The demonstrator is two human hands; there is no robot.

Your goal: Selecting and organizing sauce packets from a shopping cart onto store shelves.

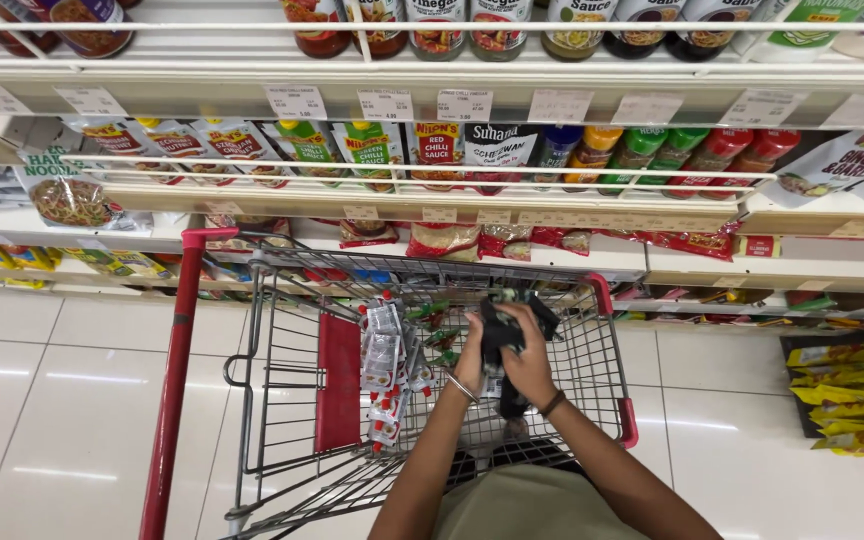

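Dark pouches (503,333) sit bunched between both hands above the wire basket of the red-handled shopping trolley (592,350), over its right half. Fingers of the left hand (472,360) and the right hand (530,362) are curled shut around them, a bangle on the left wrist and a dark band on the right. Just left of the hands, silvery red-capped sachets (387,365) lie heaped in the basket, and sauce bottles and packets fill the shelves (432,200) ahead

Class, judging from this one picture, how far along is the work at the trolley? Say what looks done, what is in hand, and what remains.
Done: a row of shelf pouches already stands stocked. In hand: both the left hand and right hand grip a dark packet over the trolley. Left: silver red-capped pouches still lie in its basket.
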